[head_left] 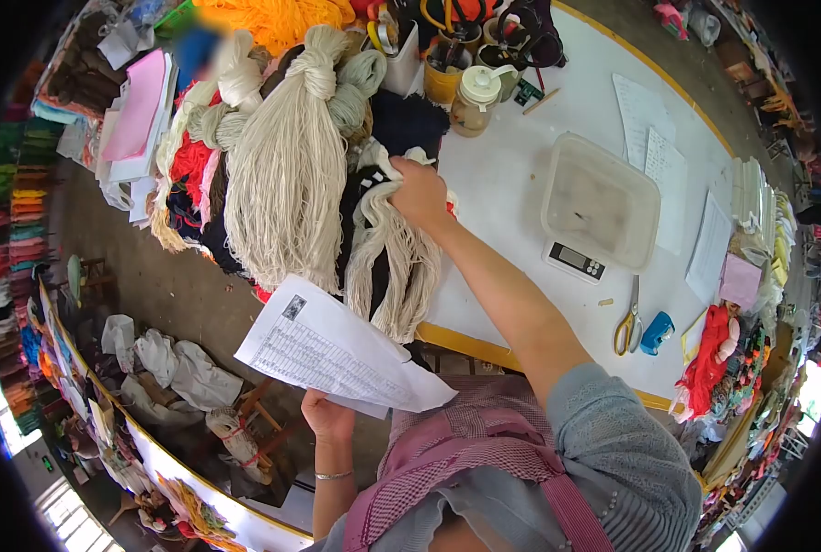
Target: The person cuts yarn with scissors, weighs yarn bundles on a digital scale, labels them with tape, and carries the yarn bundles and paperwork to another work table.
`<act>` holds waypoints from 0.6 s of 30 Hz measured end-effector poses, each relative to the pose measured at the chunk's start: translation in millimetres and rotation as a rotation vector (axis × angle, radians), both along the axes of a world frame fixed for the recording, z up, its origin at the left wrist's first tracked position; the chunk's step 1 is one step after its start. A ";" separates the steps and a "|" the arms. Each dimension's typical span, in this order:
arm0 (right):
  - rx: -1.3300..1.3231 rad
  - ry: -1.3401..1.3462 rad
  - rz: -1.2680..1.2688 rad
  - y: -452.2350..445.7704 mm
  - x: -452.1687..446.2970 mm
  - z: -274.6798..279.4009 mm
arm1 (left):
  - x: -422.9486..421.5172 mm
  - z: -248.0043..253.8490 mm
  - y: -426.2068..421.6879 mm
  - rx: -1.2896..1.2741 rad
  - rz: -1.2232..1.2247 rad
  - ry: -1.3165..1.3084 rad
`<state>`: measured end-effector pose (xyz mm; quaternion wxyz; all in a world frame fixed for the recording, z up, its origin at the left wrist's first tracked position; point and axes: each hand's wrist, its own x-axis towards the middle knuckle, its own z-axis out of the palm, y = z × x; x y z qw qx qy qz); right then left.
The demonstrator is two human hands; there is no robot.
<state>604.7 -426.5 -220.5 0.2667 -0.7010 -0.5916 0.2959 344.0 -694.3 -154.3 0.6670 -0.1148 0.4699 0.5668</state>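
Observation:
My left hand, a bracelet at its wrist, is closed on the lower edge of a printed sheet of paper. The sheet is tilted and carries a table of text with a small dark picture in one corner. My right hand reaches to the table edge, its fingers closed around the upper part of a cream skein of yarn. The skein's strands hang over dark yarn. Left of it a larger cream skein is knotted at the top, with grey-green skeins behind.
On the white table stand a lidded jar, tool holders and a plastic tub on a digital scale. Scissors and a blue tape dispenser lie nearer me. Red yarn is at the right.

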 end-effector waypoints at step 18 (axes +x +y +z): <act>0.488 0.794 -0.113 -167.5 51.3 147.1 | -45.8 14.3 -8.4 0.136 0.121 0.059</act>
